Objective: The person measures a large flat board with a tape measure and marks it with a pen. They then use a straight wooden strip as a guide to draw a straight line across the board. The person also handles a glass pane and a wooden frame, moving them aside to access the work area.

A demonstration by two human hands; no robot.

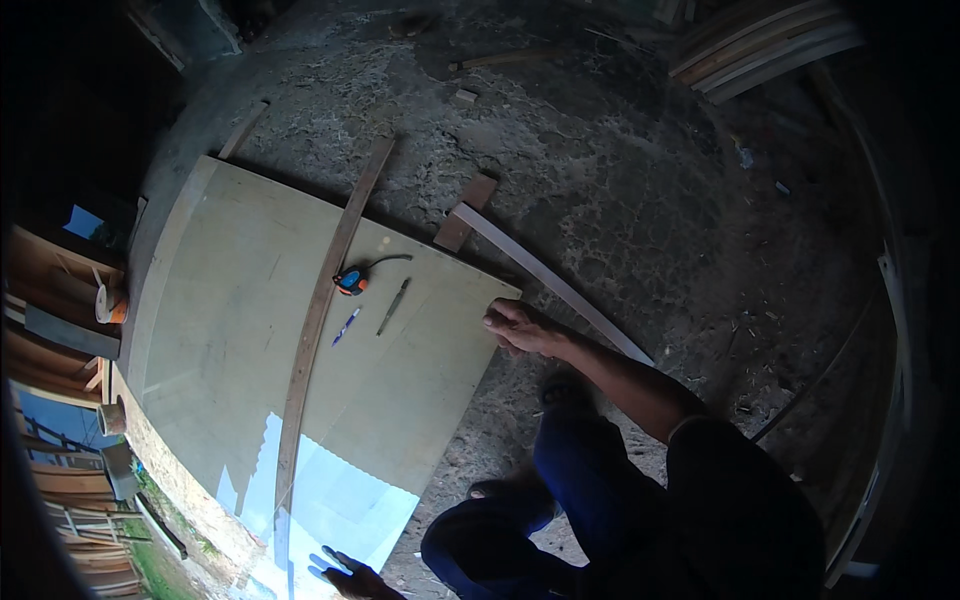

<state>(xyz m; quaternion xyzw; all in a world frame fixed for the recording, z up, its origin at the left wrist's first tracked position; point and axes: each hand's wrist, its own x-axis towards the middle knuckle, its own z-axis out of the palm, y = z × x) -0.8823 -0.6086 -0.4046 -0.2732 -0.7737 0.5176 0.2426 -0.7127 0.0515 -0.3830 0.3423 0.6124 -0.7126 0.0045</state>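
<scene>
A large flat greenish-beige board (240, 230) lies on the rough ground, its lower part lit by bright sun. My right hand (522, 327) is closed at the board's right edge, near a corner. Its fingers are curled, and what is in them, if anything, is hidden. At the bottom, my left hand (357, 580) is over the sunlit part of the board with fingers stretched out, casting a shadow. A long narrow wooden strip (318, 305) crosses the board. Beside the strip lie an orange and black tape measure (350, 282), a blue and white pen (346, 327) and a dark slim pen-like tool (393, 307).
Beyond the board, a pale wooden batten (555, 280) rests with one end on a short brown wood piece (466, 212). Stacked planks (765, 50) stand at the far right. Wooden pieces and a white bucket (110, 304) are at the left. My legs (585, 450) are close to the board's near edge.
</scene>
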